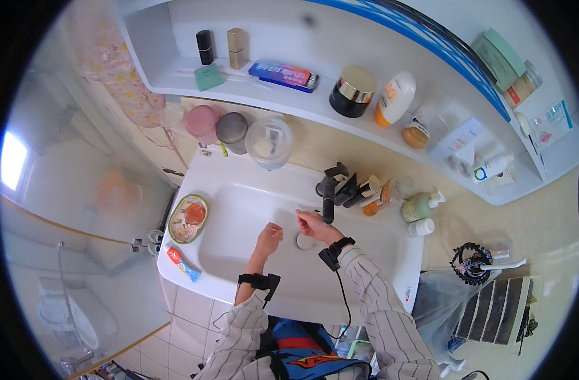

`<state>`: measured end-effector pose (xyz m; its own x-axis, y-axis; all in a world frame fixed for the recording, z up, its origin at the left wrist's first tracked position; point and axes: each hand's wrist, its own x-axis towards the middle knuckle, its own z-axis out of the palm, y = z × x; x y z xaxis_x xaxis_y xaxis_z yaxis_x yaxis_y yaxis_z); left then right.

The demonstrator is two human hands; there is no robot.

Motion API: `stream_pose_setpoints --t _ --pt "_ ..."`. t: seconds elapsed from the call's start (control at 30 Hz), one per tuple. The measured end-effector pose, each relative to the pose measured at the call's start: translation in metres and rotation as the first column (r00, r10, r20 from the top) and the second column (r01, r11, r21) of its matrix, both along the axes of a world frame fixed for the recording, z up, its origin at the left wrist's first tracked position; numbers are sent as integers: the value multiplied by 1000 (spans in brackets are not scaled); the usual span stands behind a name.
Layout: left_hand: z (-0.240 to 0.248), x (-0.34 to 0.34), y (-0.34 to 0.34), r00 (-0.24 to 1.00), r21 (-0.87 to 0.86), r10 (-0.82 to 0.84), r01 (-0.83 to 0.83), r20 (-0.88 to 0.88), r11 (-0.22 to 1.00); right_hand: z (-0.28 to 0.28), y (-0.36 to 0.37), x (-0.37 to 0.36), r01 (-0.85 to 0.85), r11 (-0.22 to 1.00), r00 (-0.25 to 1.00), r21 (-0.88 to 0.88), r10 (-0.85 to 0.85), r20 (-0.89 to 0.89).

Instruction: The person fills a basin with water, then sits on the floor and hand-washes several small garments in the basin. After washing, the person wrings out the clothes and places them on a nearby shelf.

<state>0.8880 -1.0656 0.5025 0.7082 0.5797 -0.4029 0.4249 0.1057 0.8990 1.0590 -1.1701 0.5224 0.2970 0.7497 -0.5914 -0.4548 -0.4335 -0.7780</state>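
white and glossy, the washbasin (232, 209) lies beneath both hands in the head view. the left hand (270, 238) is loosely curled with its fingers bent inward; i cannot tell whether it has hold of anything. the right hand (313, 225) has its fingers drawn together beside the end of the black tap (328, 193); its grip cannot be made out either. below the right hand's fingers is the round drain cover (305, 241). well left of the left hand are an oval dish (181, 233) bearing an orange lump (194, 214) and, nearer the person, a red-and-blue tube (184, 264).
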Motion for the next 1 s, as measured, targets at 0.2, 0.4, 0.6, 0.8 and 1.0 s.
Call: stream_pose_setpoints --t 0.2,0.4,0.6,0.8,1.0 --pt "-2 8 -5 997 32 -55 54 48 998 -11 4 6 -106 962 848 -251 219 483" --pt "8 54 -36 982 -115 -160 171 103 978 -6 -25 8 -69 987 638 -145 156 754" --pt "14 103 -64 927 -378 -328 374 182 847 23 -93 19 54 923 459 -380 315 831" --pt "-5 126 -72 975 -593 -107 204 195 779 50 -145 31 64 920 340 -385 343 876" --pt "-18 158 -78 966 -215 -221 247 137 945 62 -166 30 67 931 433 -358 296 851"
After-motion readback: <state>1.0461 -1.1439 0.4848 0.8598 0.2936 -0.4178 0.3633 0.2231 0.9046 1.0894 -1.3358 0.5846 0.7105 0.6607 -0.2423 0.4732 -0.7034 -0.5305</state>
